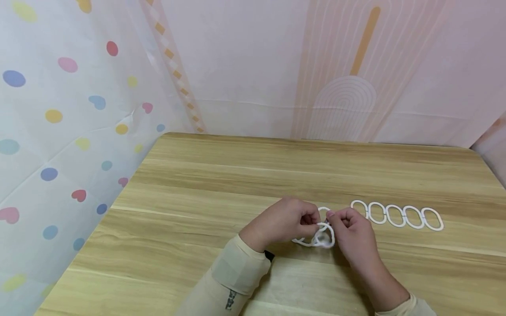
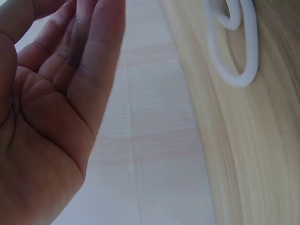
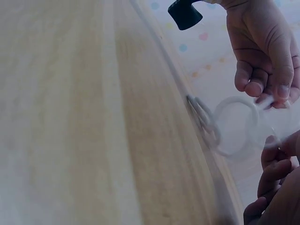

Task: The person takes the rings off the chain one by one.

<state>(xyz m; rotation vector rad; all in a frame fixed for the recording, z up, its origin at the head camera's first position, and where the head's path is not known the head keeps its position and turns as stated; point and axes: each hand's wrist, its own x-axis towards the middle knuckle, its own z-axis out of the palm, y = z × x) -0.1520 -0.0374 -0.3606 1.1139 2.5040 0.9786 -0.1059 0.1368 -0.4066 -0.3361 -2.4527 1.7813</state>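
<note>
Both hands work at a small cluster of white oval rings right of the table's middle. My left hand pinches one of these rings between thumb and forefinger. Facing it from the right, my right hand has its thumb and forefinger together on another ring at the top of the cluster. In the right wrist view the linked rings hang blurred between the two hands, and lower ones reach down by the table. A ring shows large in the left wrist view; fingers partly hide where the rings join.
Several white oval rings lie side by side in a slanting row on the wooden table, just beyond the right hand. Behind the table hangs a pink patterned cloth; a dotted cloth covers the left side.
</note>
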